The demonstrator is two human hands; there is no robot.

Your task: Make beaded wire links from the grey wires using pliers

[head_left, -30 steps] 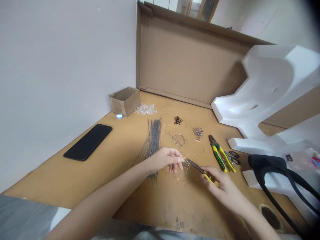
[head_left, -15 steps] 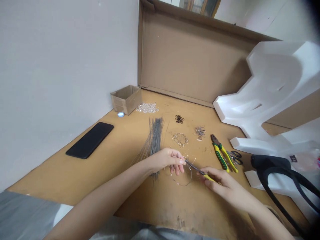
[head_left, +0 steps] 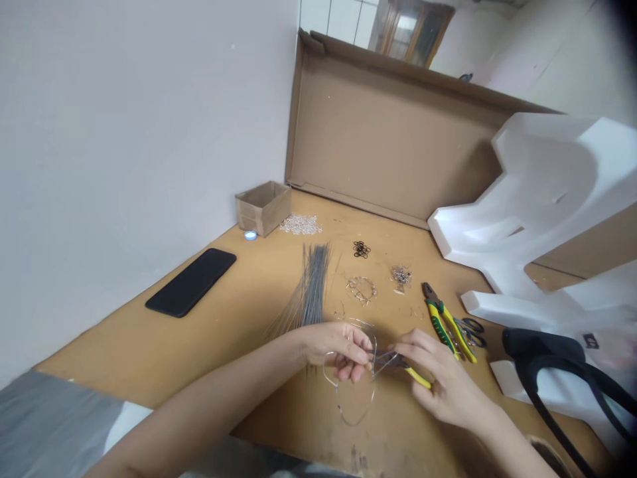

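Thumb and fingers of my left hand (head_left: 341, 346) are pinched on a thin bent wire (head_left: 372, 396), whose loops hang below and beside the fingers. My right hand (head_left: 442, 378) grips small pliers with yellow handles (head_left: 417, 378). Their jaws point left and reach the wire right at my left fingertips; I cannot make out whether they are closed on it. Behind my left wrist lies a bundle of straight grey wires (head_left: 314, 282). A ring of bent wire (head_left: 362, 289) rests on the table just beyond my hands.
Larger green-and-yellow pliers (head_left: 442, 325) and scissors (head_left: 472, 332) lie to the right, near white foam (head_left: 497, 212) and a black strap (head_left: 542, 368). Farther back are black rings (head_left: 361, 249), small metal pieces (head_left: 401, 275), clear beads (head_left: 301, 224) and a cardboard box (head_left: 263, 209). A black phone (head_left: 192, 282) lies left.
The view has tilted up slightly. Both hands are lower in the picture and closer together, my right hand has turned palm-down over the pliers, and the wire loops hang differently.
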